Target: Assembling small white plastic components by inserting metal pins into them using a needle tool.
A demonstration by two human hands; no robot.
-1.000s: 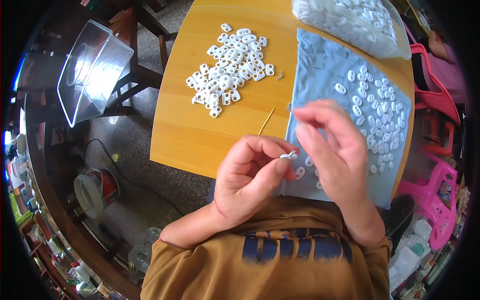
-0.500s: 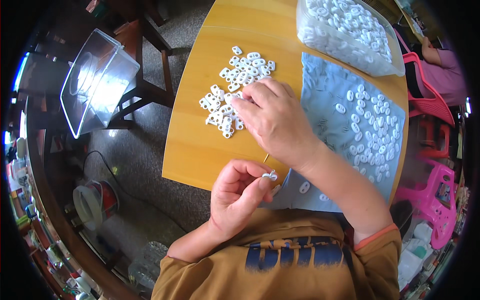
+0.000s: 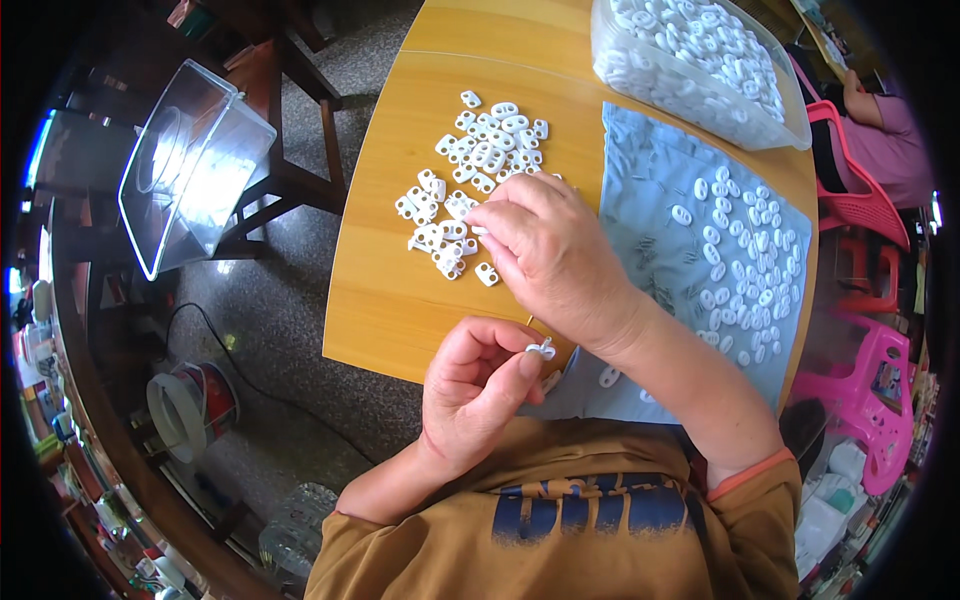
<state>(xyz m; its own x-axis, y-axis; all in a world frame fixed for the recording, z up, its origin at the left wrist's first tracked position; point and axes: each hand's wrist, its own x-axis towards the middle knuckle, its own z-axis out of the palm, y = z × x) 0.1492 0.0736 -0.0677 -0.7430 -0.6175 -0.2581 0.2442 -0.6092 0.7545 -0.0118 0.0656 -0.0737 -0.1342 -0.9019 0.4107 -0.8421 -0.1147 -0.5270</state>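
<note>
Near the table's front edge, my left hand pinches a small white plastic piece between thumb and fingertips; a thin metal bit stands up from it. Over the table, my right hand has thumb and fingers closed on another small white plastic piece, mostly covered by the fingers. Beside it lies a loose pile of white two-hole plastic pieces, partly behind the hand. To the right, several white oval pieces and many thin metal pins are spread over a blue cloth.
A translucent tub full of white pieces stands at the table's far right. An empty clear plastic box rests on a dark wooden chair at the left. A pink plastic stool and a seated person in a pink top are at the right.
My right hand has drawn slightly back toward me from the pile, with a white piece now showing at its fingertips. My left hand keeps its hold, nearly still.
</note>
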